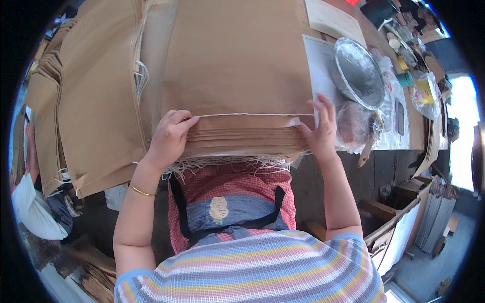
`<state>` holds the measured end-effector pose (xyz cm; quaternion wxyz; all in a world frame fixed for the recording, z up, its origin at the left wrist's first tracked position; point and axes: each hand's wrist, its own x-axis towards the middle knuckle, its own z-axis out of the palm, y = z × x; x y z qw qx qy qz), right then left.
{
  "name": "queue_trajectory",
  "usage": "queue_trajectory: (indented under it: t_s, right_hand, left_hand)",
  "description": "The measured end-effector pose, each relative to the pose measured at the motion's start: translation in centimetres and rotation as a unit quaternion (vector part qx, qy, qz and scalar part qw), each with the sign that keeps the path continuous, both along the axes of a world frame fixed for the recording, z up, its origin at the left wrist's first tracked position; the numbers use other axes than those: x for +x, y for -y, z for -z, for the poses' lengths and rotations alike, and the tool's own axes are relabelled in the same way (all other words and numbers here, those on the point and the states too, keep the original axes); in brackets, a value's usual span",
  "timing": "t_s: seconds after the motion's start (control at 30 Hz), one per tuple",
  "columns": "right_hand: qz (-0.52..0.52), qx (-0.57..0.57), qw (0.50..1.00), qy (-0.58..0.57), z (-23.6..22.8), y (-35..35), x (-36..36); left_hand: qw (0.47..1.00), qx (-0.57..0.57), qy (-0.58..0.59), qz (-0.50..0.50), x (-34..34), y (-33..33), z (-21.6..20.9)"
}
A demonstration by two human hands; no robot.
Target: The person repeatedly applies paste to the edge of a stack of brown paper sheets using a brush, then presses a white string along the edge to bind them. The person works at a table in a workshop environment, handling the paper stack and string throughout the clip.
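Note:
A stack of brown paper sheets (237,65) lies in front of me, its layered near edges stepped toward my body. A white string (242,114) runs straight across the top sheet near that edge. At its left end my left hand (171,137) is closed, thumb and fingers pinched on the string against the paper. My right hand (322,123) is at the right end with its fingers spread; the thumb is by a small pale, shiny patch (292,122) on the folded edge. Loose white string ends (227,162) hang in a fringe below the stack.
More brown paper stacks (98,96) with strings stand at the left. To the right are a metal basin (358,73), a brush (371,139), a clear plastic bag (352,123) and a phone (399,117). Another person's white sleeve (40,207) shows at far left.

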<state>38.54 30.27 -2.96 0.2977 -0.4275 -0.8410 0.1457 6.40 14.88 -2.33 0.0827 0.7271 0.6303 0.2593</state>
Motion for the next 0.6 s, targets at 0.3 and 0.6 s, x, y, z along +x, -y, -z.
queue_trajectory:
  t_s: [0.3,0.6]
  right_hand:
    - [-0.019,-0.231,0.972,-0.028,1.1,-2.8,-1.6]
    - [0.093,0.085,0.982,0.140,1.8,-0.4,-4.7]
  left_hand:
    - [0.974,-0.135,0.128,-0.130,-2.3,-2.0,0.0]
    - [0.916,-0.113,-0.236,-0.304,1.9,-2.9,0.5]
